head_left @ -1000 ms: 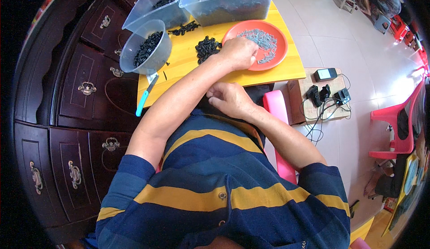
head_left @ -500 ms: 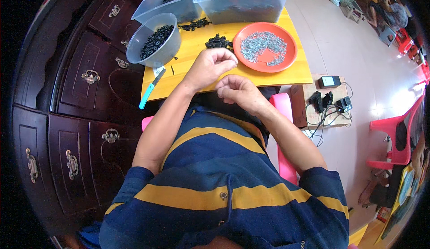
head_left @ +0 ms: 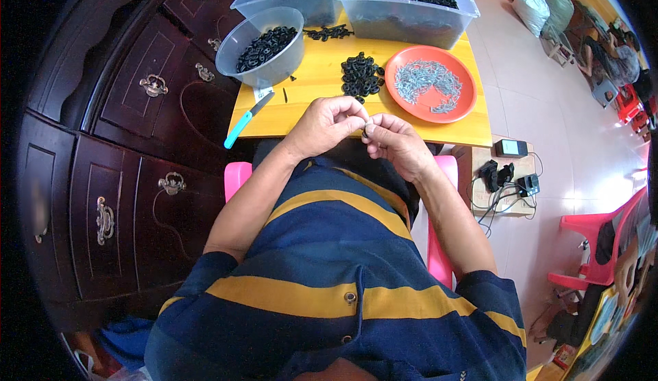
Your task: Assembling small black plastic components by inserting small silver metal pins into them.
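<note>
Just off the near edge of the yellow table (head_left: 312, 117), my two hands meet fingertip to fingertip. My right hand (head_left: 401, 149) is closed in a pinch on a small black part (head_left: 367, 133), mostly covered by the fingers. My left hand (head_left: 321, 127) is closed too, thumb against forefinger, touching that spot; whatever is in it is too small to make out. Beyond the hands lies a loose pile of black ring-like parts (head_left: 359, 76). Right of the pile, an orange-red plate (head_left: 468, 86) holds many thin silvery pins or screws (head_left: 428, 81).
A round clear tub (head_left: 291, 50) and two clear bins (head_left: 411, 21) hold black parts. Left on the table lies a turquoise-handled knife (head_left: 240, 128). Dark drawers (head_left: 130, 120) stand at the left. A box (head_left: 483, 158) with cables and chargers is at the right; a person sits far right.
My hands have come together at the fingertips, and a small black part now shows between them. The view has shifted, uncovering more of the black pile.
</note>
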Tool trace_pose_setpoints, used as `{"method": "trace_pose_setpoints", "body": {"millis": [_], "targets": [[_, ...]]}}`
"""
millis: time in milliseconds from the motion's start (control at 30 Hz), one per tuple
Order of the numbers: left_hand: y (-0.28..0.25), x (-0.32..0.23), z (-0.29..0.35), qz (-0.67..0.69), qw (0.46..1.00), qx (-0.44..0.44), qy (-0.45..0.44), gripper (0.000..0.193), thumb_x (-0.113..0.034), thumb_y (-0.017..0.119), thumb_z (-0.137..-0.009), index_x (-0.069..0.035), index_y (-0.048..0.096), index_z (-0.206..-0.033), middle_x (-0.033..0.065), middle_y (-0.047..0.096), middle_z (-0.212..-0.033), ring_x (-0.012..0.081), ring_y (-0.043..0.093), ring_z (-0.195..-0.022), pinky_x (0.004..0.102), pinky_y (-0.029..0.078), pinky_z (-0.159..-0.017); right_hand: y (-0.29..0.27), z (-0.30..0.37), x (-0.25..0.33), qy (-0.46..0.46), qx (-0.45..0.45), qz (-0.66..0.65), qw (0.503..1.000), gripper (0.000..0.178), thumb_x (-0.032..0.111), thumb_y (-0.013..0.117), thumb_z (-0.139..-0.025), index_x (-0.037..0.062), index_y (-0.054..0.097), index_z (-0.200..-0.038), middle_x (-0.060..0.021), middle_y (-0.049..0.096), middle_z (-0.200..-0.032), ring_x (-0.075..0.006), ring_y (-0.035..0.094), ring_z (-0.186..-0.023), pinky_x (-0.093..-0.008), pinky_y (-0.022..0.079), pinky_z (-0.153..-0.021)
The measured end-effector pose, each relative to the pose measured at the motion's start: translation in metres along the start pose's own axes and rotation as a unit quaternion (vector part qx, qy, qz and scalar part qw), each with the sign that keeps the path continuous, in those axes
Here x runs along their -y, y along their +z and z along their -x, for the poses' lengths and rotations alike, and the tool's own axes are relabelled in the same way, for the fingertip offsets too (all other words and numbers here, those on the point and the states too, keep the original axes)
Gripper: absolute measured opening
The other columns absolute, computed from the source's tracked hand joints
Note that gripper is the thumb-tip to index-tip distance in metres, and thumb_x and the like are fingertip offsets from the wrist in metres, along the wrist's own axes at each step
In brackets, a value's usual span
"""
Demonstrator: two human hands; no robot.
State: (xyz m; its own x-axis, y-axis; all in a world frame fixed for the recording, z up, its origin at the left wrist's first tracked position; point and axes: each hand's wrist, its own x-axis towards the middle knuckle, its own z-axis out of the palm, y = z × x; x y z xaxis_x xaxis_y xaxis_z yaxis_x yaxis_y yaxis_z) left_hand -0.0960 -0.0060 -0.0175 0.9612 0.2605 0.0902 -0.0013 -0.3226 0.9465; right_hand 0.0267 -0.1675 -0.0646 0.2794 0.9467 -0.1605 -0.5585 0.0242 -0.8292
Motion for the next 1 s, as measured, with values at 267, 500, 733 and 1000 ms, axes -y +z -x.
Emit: {"method": "trace_pose_setpoints", "body": {"millis": [267,500,733,1000], "targets": [[-0.001,-0.008,0.004,-0.092,0.996,-0.007,-0.003,0.005,-0.007,0.067,-0.091,-0.004,0.071,-0.093,-0.0076,0.058,-0.074,0.0009,0.046,-0.063,0.02,0.039,-0.058,-0.003,-0.003,-0.002,-0.003,-0.013,0.017,1.0,0.013,0.021,0.068,-0.095,0.0095,0.064,-0.098,0.0015,0.065,-0.084,-0.0059,0.059,-0.07,-0.0209,0.05,-0.067],[0.004,0.009,0.005,-0.079,0.997,-0.024,0.002,0.006,-0.005,0.064,-0.091,0.0,0.067,-0.092,0.0006,0.065,-0.08,0.0044,0.055,-0.07,0.0241,0.047,-0.064,0.002,-0.006,-0.01,-0.103,-0.073,0.137,0.982,0.011,0.018,0.066,-0.096,0.0066,0.064,-0.096,0.0017,0.063,-0.081,-0.0048,0.055,-0.07,-0.0197,0.045,-0.065],[-0.001,0.012,0.003,-0.038,0.998,-0.014,-0.05,0.016,-0.019,0.053,-0.101,-0.007,0.058,-0.092,-0.0017,0.059,-0.078,0.0033,0.049,-0.062,0.0201,0.038,-0.054,0.002,-0.007,-0.009,-0.134,-0.1,0.145,0.975,0.009,0.014,0.066,-0.094,0.0051,0.064,-0.094,0.0018,0.062,-0.079,-0.0055,0.055,-0.069,-0.0217,0.046,-0.065],[0.012,0.013,0.001,0.094,0.992,-0.078,-0.016,0.01,-0.015,0.058,-0.1,-0.006,0.06,-0.096,-0.0016,0.061,-0.081,0.0028,0.052,-0.063,0.0177,0.04,-0.053,0.003,-0.005,-0.005,-0.02,-0.04,0.009,0.999,0.011,0.019,0.066,-0.094,0.0087,0.065,-0.096,0.0017,0.064,-0.082,-0.0057,0.056,-0.067,-0.0214,0.047,-0.065]]}}
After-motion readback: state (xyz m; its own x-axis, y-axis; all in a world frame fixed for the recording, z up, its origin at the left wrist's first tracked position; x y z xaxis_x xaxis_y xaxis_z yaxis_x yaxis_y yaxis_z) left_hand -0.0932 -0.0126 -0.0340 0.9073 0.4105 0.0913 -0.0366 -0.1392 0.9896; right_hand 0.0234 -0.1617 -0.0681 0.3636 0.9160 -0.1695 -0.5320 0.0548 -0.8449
